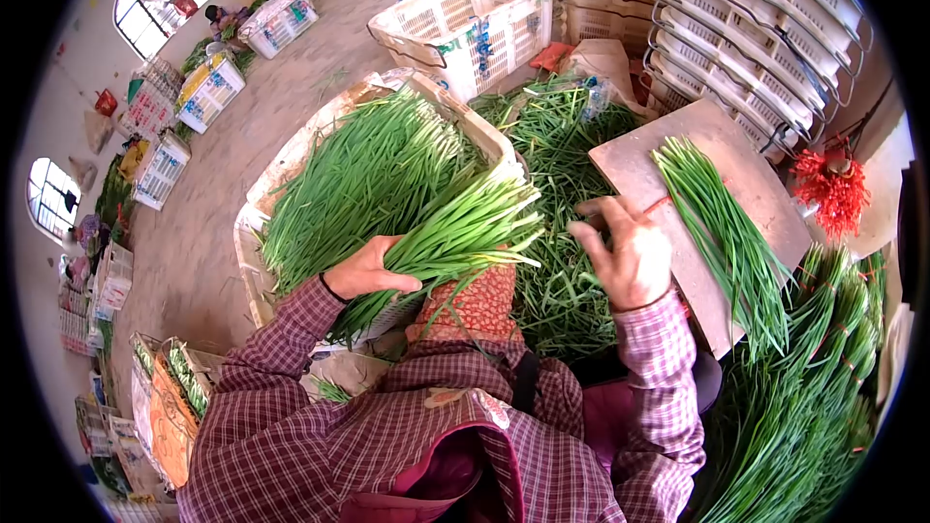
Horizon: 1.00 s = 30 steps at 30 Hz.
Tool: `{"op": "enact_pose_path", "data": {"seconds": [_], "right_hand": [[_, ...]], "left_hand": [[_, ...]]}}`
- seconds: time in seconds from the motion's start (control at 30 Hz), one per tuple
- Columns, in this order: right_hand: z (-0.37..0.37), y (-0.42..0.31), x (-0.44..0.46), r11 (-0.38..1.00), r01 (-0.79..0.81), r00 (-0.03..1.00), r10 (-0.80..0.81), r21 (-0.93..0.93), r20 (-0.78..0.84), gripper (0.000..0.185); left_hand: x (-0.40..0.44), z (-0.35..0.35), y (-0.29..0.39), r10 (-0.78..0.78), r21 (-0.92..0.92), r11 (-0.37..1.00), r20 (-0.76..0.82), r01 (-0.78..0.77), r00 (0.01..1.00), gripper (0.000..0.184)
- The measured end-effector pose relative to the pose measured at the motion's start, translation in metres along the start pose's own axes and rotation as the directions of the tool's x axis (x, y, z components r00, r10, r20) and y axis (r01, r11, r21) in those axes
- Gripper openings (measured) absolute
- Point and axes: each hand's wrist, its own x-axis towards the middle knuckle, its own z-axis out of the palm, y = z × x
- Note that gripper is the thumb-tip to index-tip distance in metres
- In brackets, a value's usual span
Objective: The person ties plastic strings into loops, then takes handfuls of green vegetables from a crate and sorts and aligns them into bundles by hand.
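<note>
My left hand [366, 269] is wrapped round a bunch of long green stalks [465, 218], their pale ends fanned toward the right. Under and behind it, a basket [262, 196] holds a large heap of similar stalks [358, 165]. My right hand [628, 254] is raised over loose green trimmings [557, 291], its thumb and forefinger apart with nothing between them. To its right, a small bundle of stalks [722, 232] lies on a brown board [630, 160], with a red tie at the board's left side.
An open white crate [504, 48] stands ahead. Stacked crates [736, 48] rise at the right, near hanging red ties [831, 196]. Tied green bundles [804, 407] fill the lower right. More crates [208, 95] and a person [221, 19] are at the far left.
</note>
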Motion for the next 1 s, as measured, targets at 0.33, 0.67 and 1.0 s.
{"op": "enact_pose_path", "data": {"seconds": [0.33,0.67,1.0], "right_hand": [[0.046,0.003,-0.002,0.991,-0.124,0.988,0.119,-0.041,-0.101,0.018],[0.027,0.012,0.010,0.884,-0.293,0.956,0.267,0.365,0.121,0.037],[0.014,0.065,0.004,0.959,-0.275,0.919,0.243,-0.065,-0.310,0.024]], "left_hand": [[0.003,0.011,0.003,0.146,0.175,0.976,-0.078,-0.130,0.986,0.051],[-0.001,0.014,0.007,0.162,0.240,0.960,-0.073,-0.140,0.984,0.052],[-0.001,0.015,0.003,0.327,0.499,0.835,-0.113,-0.231,0.938,0.055]]}}
